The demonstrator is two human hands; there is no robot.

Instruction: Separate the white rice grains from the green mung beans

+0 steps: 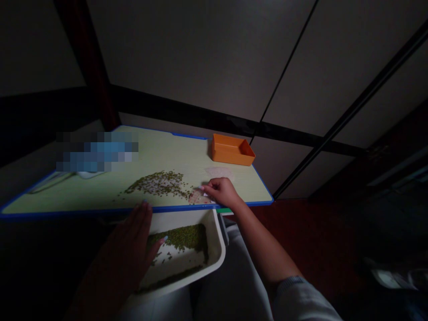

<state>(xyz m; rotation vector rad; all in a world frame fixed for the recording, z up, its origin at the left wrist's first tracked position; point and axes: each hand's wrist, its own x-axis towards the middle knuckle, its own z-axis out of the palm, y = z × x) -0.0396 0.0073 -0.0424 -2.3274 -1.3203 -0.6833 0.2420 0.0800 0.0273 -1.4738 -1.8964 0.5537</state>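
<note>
My right hand point(221, 190) rests at the table's near edge, its thumb and fingers pinched together. Whatever is in the pinch, if anything, is too small to make out. Just left of it lies a loose spread of small greenish-brown grains or seeds point(160, 183). A pinkish printed patch point(196, 196) shows beside the fingertips, and a pale speckled patch point(218, 172) lies beyond the knuckles. My left hand point(137, 236) is stretched out, thumb apart, over the left part of a white tub point(219, 249). Green grains point(189, 237) lie heaped inside that tub, which sits below the table edge.
An orange open box point(233, 157) stands at the table's back right. The pale green tabletop point(154, 142) has a blue rim. At its left is a blurred-out bluish object point(103, 151) with a cord. Cabinet panels point(200, 58) rise behind the table.
</note>
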